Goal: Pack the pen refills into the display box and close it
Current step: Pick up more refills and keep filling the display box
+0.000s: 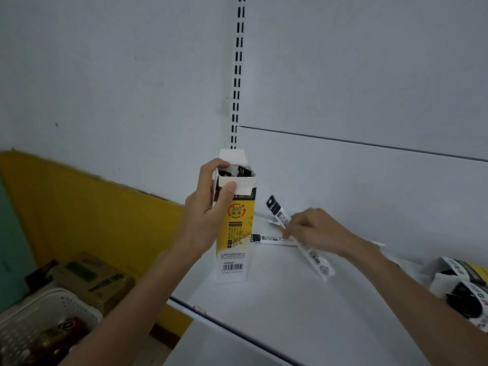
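On the white shelf (277,313), dead centre, the yellow-and-white display box (237,228) stands upright with its top flaps open, and dark-topped packets are peeking out of the mouth. The left hand (208,207) has it by the upper part: thumb pressed on the folded front flap, fingers wrapped round the far side. Over to the right, the right hand (314,231) is down low near the box, fingers curled together and clamped on a pen refill (315,257) in its long white sleeve. That one's slanting, black end up toward the box, other end down at the shelf. A second refill (269,238) lies flat under that hand, its black end just beside the box. Far right, another box (464,286) lies on its side, open. Down left, below the shelf edge, a white basket (39,318) and a cardboard carton (92,278)
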{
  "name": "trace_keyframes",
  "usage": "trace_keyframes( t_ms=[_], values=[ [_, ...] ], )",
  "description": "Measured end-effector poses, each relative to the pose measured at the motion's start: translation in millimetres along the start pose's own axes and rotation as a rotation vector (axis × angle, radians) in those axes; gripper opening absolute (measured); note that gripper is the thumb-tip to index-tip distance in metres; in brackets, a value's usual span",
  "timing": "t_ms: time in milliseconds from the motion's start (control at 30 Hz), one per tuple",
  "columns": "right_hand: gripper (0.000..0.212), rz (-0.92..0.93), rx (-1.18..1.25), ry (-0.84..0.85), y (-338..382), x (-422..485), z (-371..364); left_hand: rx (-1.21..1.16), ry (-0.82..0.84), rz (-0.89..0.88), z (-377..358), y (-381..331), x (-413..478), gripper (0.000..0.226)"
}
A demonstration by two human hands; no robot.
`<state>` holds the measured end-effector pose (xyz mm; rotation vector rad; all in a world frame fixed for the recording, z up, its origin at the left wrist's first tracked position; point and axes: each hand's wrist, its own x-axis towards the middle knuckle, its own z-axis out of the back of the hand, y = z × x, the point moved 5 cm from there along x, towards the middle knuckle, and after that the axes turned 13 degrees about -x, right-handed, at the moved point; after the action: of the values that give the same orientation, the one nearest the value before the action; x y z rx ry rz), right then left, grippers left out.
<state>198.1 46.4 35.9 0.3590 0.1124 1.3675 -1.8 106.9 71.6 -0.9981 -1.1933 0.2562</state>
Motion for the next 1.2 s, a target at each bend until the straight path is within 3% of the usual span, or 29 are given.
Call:
trace_keyframes(
  t_ms=[67, 100, 167, 233, 333, 433, 533, 567, 633, 800, 967, 1100, 1200],
  values=[
    [0.021, 0.045, -0.064, -0.06, 2, 4, -6, 0.019, -0.005, 0.001, 1, 0, 1, 0.031],
    [0.029, 0.09, -0.124, -0.055, 5, 5, -10, 0.029, -0.007, 0.006, 2, 0, 1, 0.03],
    [0.073, 0.111, -0.216, 0.049, 7, 7, -22, 0.031, 0.002, 0.026, 3, 0, 3, 0.026],
    [0.093, 0.056, -0.224, 0.156, 3, 10, -33, 0.036, 0.024, 0.034, 4, -4, 4, 0.021],
    [0.081, -0.042, -0.246, 0.158, -4, 18, -36, 0.085, 0.022, -0.004, 7, -12, 5, 0.015],
    [0.054, -0.055, -0.312, 0.19, -2, 21, -32, 0.196, -0.023, -0.088, 14, -20, 10, 0.018],
    [0.022, -0.051, -0.334, 0.267, 2, 21, -28, 0.252, 0.059, -0.087, 15, -27, 14, 0.026],
    [0.023, -0.043, -0.333, 0.273, 3, 22, -26, 0.291, 0.095, -0.076, 14, -28, 15, 0.03],
    [0.044, -0.007, -0.324, 0.26, 5, 21, -21, 0.36, 0.16, -0.057, 13, -30, 18, 0.035],
    [0.035, 0.047, -0.262, 0.057, 23, 20, 23, 0.387, 0.215, -0.031, 9, -32, 21, 0.035],
    [0.026, 0.001, -0.069, -0.32, 44, 7, 84, 0.329, 0.207, -0.011, 7, -27, 21, 0.026],
    [0.021, 0.033, 0.279, -0.734, 61, -14, 126, 0.315, 0.183, -0.032, 5, -25, 21, 0.028],
    [0.013, 0.117, 0.593, -0.873, 78, -28, 142, 0.312, 0.196, -0.042, 2, -26, 21, 0.024]
  ],
)
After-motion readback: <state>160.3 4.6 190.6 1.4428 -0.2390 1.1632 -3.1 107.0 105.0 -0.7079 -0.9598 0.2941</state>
